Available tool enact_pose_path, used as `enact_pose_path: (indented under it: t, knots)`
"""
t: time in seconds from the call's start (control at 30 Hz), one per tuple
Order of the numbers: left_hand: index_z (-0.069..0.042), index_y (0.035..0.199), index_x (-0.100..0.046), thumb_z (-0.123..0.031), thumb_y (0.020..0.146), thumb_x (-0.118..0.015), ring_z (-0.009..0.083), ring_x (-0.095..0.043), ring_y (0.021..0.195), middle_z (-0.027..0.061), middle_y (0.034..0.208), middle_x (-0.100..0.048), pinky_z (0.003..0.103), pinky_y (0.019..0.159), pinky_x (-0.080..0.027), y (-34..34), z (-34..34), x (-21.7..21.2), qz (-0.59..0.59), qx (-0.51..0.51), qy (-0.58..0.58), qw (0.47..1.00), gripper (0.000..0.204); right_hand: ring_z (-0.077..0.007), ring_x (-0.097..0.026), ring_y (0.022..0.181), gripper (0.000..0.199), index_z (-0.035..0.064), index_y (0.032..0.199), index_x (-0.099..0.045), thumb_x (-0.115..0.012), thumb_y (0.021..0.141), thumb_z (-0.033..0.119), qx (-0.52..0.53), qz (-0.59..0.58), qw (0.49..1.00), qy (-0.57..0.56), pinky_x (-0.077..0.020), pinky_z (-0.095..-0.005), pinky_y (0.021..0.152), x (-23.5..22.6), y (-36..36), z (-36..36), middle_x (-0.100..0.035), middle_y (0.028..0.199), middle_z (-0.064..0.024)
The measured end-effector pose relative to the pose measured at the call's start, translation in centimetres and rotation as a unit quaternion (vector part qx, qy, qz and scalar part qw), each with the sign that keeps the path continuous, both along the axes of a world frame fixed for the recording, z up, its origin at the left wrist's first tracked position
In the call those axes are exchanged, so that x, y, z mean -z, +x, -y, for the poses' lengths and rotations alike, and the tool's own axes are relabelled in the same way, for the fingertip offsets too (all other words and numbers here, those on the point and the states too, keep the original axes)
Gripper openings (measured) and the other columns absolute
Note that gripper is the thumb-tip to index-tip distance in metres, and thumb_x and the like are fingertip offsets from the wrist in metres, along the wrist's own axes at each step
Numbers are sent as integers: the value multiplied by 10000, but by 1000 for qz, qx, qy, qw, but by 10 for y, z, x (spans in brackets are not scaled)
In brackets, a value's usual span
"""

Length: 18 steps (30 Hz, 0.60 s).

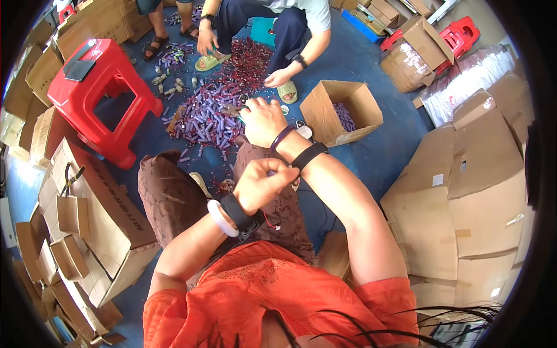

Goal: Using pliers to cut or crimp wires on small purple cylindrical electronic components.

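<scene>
Right hand [264, 120] reaches, fingers curled, to the purple tubes [206, 119] heaped at upper centre, its hold hidden from view; left hand [261, 184] pinches the right wrist's black band [308, 155]; risk: a tug there could jog the reach and scatter tubes.

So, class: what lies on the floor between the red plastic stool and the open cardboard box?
In the head view, a heap of small purple cylinders covers the blue floor between the red stool and the open box. The person's right hand reaches over its near edge.
</scene>
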<state>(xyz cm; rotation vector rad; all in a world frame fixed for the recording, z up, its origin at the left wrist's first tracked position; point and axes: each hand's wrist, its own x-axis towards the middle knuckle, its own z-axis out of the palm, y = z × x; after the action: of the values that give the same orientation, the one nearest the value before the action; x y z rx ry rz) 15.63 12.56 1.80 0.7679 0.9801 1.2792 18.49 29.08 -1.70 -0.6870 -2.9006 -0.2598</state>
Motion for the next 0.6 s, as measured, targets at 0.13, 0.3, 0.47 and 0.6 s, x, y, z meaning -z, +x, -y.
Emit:
enact_pose_path:
  t: [0.13,0.3,0.47,0.6]
  knots:
    - [-101,681,-573,-279,916,-645,43,-327,354,-29,491,-476,214,357,-240,-16,-4,6,84,-39,-44,995,304,-316,-610,941,236,53,893,-636,-609,747,237,54,-44,990,-120,-498,-462,782,-2,0,-6,-619,975,-134]
    - [-28,1027,-666,-292,969,-564,15,-364,431,28,782,-652,195,381,-267,-10,-9,-16,90,29,62,994,290,-376,-654,811,256,28,842,-662,-639,736,259,91,-164,910,-370,-523,-458,759,6,-8,-7,-679,865,-158]
    - [-19,1020,-658,-113,878,-681,99,-585,677,29,816,-658,246,625,-478,-16,-11,-3,-254,-145,163,942,172,-193,-635,928,301,76,1064,-650,-650,860,297,185,-285,592,-731,-517,-379,730,-15,-5,-13,-652,979,-31]
    - [-88,1028,-679,-70,788,-724,213,-620,683,82,801,-613,271,623,-498,-6,-5,-5,-433,-130,280,847,245,-252,-588,1108,275,45,1112,-594,-561,910,228,166,-399,427,-794,-497,-510,870,-21,9,-23,-619,1128,-86]
